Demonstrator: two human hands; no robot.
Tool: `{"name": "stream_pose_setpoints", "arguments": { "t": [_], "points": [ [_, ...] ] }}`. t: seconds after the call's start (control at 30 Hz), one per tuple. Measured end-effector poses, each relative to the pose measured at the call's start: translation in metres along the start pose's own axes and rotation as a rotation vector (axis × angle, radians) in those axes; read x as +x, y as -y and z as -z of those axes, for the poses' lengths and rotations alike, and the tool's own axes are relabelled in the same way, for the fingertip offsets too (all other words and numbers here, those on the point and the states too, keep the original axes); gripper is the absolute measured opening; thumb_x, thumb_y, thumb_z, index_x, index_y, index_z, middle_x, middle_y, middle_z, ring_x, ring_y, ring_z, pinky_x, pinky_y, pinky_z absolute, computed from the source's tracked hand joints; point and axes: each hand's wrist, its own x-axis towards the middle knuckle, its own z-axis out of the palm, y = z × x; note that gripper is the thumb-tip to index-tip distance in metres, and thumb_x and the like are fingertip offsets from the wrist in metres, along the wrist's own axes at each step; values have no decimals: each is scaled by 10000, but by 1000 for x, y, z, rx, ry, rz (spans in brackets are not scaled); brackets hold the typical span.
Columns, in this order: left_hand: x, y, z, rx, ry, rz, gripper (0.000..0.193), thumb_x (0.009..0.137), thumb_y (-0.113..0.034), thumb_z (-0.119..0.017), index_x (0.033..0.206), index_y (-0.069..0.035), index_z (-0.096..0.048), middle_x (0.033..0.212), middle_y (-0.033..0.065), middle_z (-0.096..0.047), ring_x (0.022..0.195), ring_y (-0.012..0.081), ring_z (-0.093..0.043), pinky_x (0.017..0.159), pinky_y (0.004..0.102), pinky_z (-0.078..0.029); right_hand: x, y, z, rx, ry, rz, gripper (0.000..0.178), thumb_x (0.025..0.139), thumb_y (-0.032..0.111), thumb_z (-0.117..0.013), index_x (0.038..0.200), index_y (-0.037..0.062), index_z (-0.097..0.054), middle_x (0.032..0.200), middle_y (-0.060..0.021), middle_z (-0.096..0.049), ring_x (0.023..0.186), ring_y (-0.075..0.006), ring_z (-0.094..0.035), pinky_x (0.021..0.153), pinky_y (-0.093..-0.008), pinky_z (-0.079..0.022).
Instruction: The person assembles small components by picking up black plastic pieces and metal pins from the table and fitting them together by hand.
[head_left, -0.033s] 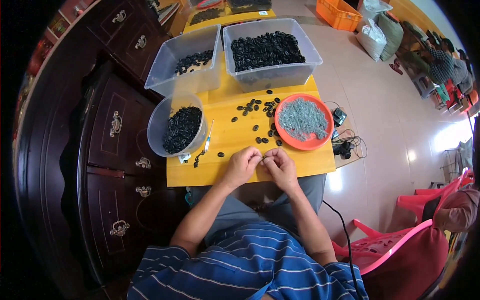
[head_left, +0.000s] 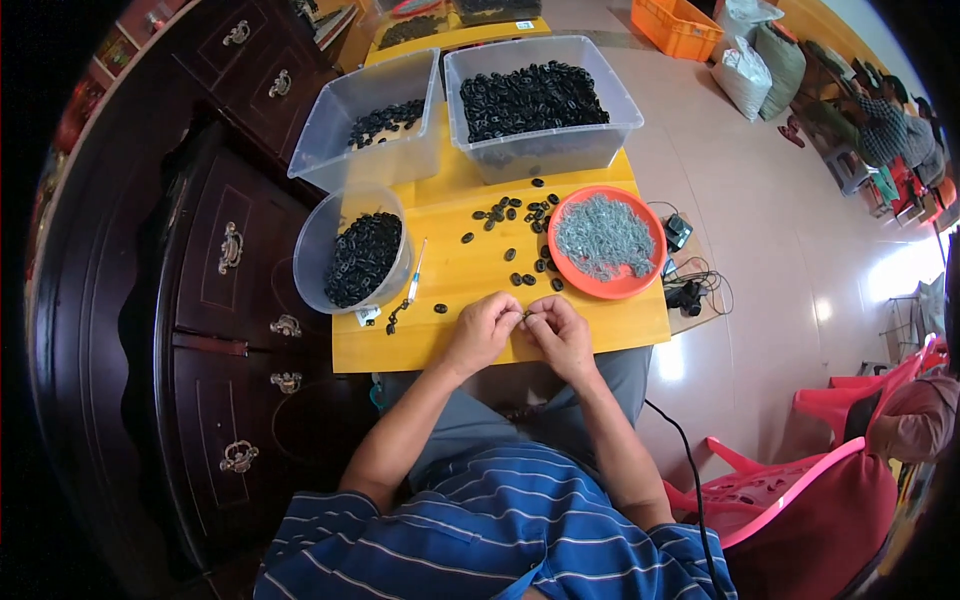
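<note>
My left hand [head_left: 482, 334] and my right hand [head_left: 562, 338] meet above the table's near edge, thumbs and forefingers pinched together. A tiny dark piece shows between the fingertips, mostly covered, so its kind is unclear. Just beyond lie several loose black oval pieces [head_left: 515, 279], each with a slot-like centre. To the right of them stands a red-orange plate [head_left: 562, 279] heaped with small silvery metal pieces [head_left: 602, 236]. Left of my hands are a single black oval piece [head_left: 440, 309], a short string of linked black pieces [head_left: 393, 322] and a thin white-and-blue tool [head_left: 415, 280].
A round clear tub [head_left: 312, 283] of black pieces stands at the yellow table's [head_left: 440, 350] left edge. Two clear bins [head_left: 545, 150] [head_left: 330, 170] stand at the back. A dark cabinet [head_left: 240, 330] borders the left; at right are pink chairs [head_left: 780, 495] and a seated person [head_left: 820, 530].
</note>
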Motion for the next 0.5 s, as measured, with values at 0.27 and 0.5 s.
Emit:
{"name": "stream_pose_setpoints", "arguments": {
  "t": [0.27,0.5],
  "points": [
    [1,-5,3,70,21,-1,66,914,-72,-651,929,-10,-633,827,162,-688,785,339,-691,702,418,-535,-1,0,-2,-126,-29,40,66,954,35,-654,1009,2,-637,878,-54,-746,824,-93,-704,734,-245,-540],
    [2,-5,2,46,7,14,76,906,-57,-669,942,4,-643,803,149,-682,747,291,-687,688,381,-534,-1,-2,-2,-73,-20,41,59,978,38,-651,1021,4,-627,885,-37,-729,794,-76,-673,715,-229,-531]
  ]
}}
